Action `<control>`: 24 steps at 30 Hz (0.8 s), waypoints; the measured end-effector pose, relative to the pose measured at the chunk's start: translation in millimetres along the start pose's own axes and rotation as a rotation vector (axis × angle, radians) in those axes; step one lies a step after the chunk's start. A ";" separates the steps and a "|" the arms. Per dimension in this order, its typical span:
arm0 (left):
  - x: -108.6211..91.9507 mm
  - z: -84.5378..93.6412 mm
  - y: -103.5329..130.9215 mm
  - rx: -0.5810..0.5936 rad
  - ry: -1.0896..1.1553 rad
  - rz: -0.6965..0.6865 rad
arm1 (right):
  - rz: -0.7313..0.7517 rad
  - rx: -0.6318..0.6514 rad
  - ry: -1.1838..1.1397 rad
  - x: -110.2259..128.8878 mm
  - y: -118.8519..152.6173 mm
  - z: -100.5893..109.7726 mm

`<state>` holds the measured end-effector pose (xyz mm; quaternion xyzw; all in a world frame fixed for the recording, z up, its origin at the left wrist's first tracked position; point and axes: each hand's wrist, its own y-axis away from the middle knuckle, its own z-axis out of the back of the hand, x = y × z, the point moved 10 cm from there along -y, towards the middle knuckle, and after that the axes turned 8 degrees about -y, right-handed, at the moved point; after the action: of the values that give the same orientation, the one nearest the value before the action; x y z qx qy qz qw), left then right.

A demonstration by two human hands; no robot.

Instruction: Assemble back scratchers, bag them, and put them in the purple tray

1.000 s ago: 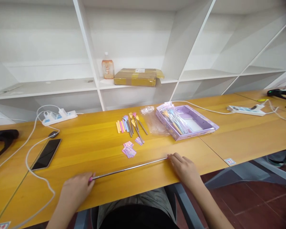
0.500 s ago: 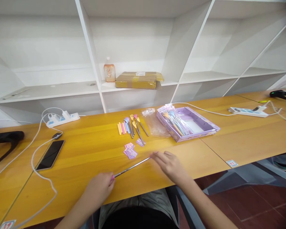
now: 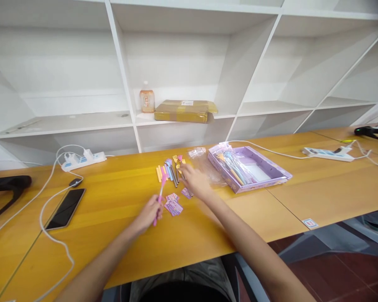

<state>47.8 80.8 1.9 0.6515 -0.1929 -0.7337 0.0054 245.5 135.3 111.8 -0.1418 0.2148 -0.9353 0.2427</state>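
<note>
My left hand [image 3: 150, 213] is closed around a small pink back scratcher [image 3: 161, 191], its hand-shaped head pointing up and away and its pink grip showing below my fist. My right hand [image 3: 195, 179] reaches over the right side of a group of telescopic back scratchers [image 3: 173, 172] with metal rods and yellow, purple and pink heads. Its fingertips are blurred over a yellow head, so a grip cannot be made out. Several yellow, pink and blue handle tubes [image 3: 159, 173] lie in a row beside them. Purple printed cards [image 3: 174, 207] lie just in front.
A purple tray box [image 3: 271, 170] holds bagged back scratchers [image 3: 234, 167], with a clear plastic bag [image 3: 204, 165] to its left. A phone [image 3: 66, 208], white cables and a power strip [image 3: 83, 160] are at left, another power strip [image 3: 329, 154] at right. Shelves behind hold a carton [image 3: 184, 112] and bottle [image 3: 147, 98].
The long metal rod stretched between my hands now shows as a short pink back scratcher in my left hand, raised upright. My right hand has let go and moved forward to the group.
</note>
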 end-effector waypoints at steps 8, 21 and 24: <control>-2.0 70.1 -28.1 -0.182 0.218 -0.114 | -0.755 0.089 0.196 -155.5 36.3 -11.4; -9.9 63.9 -24.5 -0.163 0.209 -0.220 | -0.768 0.074 0.169 -172.8 46.2 -11.7; -10.6 61.4 -23.6 -0.143 0.211 -0.222 | -0.741 -0.026 0.146 -163.7 39.1 1.4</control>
<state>-3.7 122.3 9.9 0.7402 -0.0653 -0.6691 -0.0089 399.2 188.3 68.3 -0.1458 0.1775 -0.9645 -0.1298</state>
